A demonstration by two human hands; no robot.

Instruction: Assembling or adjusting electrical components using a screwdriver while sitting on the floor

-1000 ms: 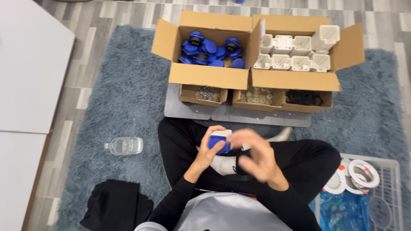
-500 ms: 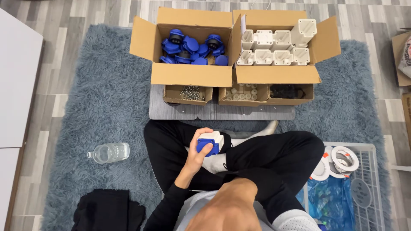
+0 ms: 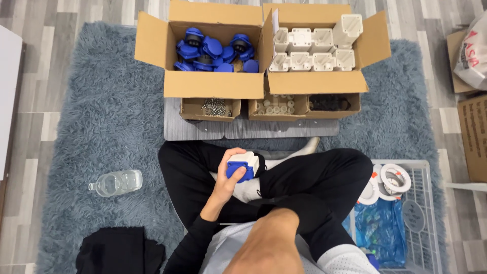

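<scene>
The person sits cross-legged on a fluffy blue-grey rug [image 3: 91, 137]. The left hand [image 3: 227, 178] holds a small blue and white plug part [image 3: 242, 166] over the lap. Its grip is wrapped around the part, with the thumb on top and fingers under it, so the part stays up where the eyes can see it. The right hand [image 3: 264, 243] is pulled back close to the body. Only its back and the forearm show, so I cannot tell if its grip is spread or pressed together, or if it holds anything.

Right in front of the legs are open cardboard boxes, near enough to reach. One box [image 3: 203, 83] is full of blue caps [image 3: 213, 50]. The box beside it holds white housings [image 3: 314, 48] stood in rows. Small trays below hold screws [image 3: 213, 106] and other tiny bits, kept apart by kind. A clear water bottle [image 3: 115, 182] lies on the rug to the left. A white wire basket [image 3: 431, 213] sits on the right.
</scene>
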